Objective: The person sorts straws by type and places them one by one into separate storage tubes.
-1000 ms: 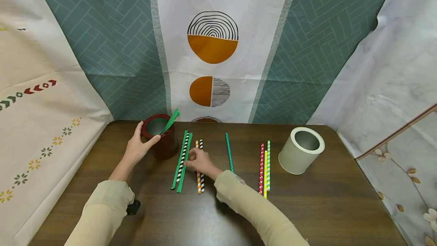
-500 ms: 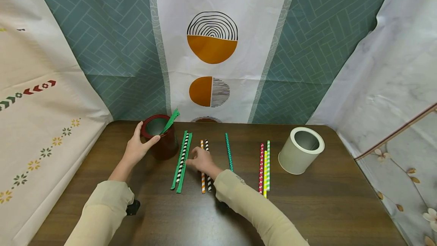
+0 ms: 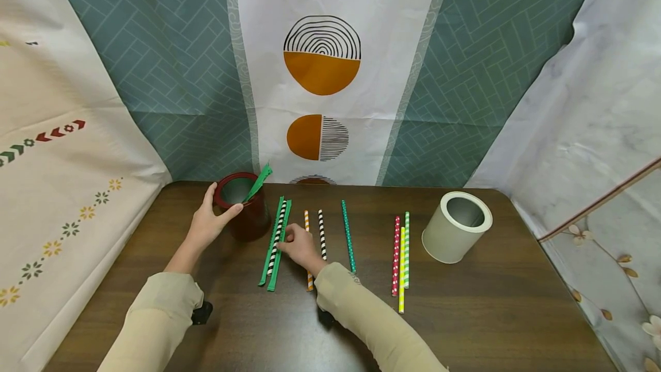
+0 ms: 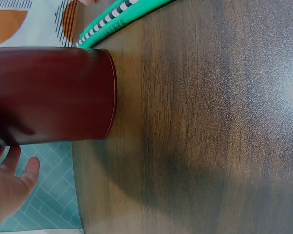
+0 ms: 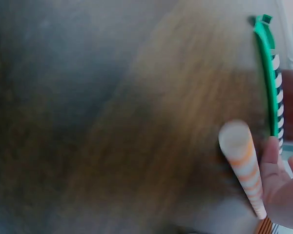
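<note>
My left hand (image 3: 209,225) holds the rim of a dark red canister (image 3: 250,223), thumb in front and a finger at the far side. A green straw (image 3: 260,181) leans out of it. Beside the canister lie two green straws (image 3: 273,277) with a black-and-white striped straw (image 3: 276,236) between them. My right hand (image 3: 303,250) reaches over these three, its thumb tip at the right green one. In the right wrist view, thumb and fingers stand apart. An orange-and-white striped straw (image 3: 310,285) lies under this hand, its middle hidden.
Another black-and-white straw (image 3: 322,231) and a teal dotted straw (image 3: 348,237) lie right of my hand. Farther right are pink dotted (image 3: 396,257), yellow (image 3: 401,274) and green-striped (image 3: 407,245) straws. A cream canister (image 3: 446,240) stands beyond them. Cloth hangs behind the table.
The orange-and-white and loose black-and-white straws have shifted right and now lie farther apart. My right hand has moved slightly left over the green straws. My left hand stays put.
</note>
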`<state>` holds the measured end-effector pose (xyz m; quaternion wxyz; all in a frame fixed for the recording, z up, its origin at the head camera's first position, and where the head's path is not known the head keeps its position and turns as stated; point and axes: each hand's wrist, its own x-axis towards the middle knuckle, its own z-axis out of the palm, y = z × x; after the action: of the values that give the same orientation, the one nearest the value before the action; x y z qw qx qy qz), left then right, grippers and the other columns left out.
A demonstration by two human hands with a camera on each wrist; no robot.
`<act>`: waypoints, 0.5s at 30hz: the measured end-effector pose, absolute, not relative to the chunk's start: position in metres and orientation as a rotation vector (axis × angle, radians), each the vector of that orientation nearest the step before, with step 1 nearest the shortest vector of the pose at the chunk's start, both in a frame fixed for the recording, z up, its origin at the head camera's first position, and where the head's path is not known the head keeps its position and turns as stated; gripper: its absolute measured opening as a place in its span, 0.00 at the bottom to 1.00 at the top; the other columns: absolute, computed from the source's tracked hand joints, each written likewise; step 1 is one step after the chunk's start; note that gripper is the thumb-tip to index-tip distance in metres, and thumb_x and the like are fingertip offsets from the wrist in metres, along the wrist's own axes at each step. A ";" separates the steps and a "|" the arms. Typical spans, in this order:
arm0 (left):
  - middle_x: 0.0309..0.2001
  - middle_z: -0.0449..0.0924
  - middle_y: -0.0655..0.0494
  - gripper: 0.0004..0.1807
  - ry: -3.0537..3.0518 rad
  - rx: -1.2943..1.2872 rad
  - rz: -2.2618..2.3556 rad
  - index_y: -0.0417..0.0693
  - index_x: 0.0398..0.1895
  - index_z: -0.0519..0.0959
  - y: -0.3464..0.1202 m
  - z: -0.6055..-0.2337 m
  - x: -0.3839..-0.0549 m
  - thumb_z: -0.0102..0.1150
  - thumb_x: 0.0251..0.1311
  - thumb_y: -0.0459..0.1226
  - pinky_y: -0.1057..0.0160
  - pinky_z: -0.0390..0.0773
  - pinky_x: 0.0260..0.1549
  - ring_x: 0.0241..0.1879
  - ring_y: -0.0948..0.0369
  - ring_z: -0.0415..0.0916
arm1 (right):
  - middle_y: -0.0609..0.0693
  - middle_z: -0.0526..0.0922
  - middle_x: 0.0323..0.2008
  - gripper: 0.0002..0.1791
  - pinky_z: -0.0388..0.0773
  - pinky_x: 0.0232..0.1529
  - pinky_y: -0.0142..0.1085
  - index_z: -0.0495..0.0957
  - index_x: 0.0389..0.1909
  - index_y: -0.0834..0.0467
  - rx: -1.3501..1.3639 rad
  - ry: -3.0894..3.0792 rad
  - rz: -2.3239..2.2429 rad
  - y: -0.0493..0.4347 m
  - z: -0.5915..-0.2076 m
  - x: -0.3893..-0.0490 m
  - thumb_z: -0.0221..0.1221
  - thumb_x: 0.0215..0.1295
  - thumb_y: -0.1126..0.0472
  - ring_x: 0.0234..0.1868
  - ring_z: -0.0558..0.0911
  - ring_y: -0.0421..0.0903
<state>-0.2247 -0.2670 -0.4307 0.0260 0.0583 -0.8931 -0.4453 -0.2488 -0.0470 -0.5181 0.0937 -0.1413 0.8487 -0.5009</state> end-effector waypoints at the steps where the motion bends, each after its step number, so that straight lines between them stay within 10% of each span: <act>1: 0.69 0.43 0.42 0.52 -2.760 0.181 -1.378 0.53 0.69 0.33 -0.267 -0.431 -0.225 0.52 0.51 0.59 0.35 0.53 0.55 0.65 0.39 0.43 | 0.49 0.73 0.28 0.19 0.68 0.27 0.32 0.73 0.43 0.58 -0.419 2.532 -1.481 -0.047 -0.518 -0.248 0.63 0.51 0.55 0.27 0.70 0.42; 15: 0.68 0.44 0.41 0.51 -2.757 0.182 -1.374 0.54 0.69 0.33 -0.266 -0.429 -0.225 0.52 0.51 0.58 0.36 0.53 0.55 0.65 0.40 0.44 | 0.46 0.74 0.34 0.26 0.65 0.23 0.31 0.71 0.52 0.50 -0.492 2.896 -0.862 -0.054 -0.508 -0.234 0.61 0.51 0.48 0.28 0.73 0.41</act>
<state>-0.2245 -0.2662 -0.4289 0.0279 0.0589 -0.8931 -0.4452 -0.2344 -0.0536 -0.5085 0.0402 -0.1605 0.9452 -0.2815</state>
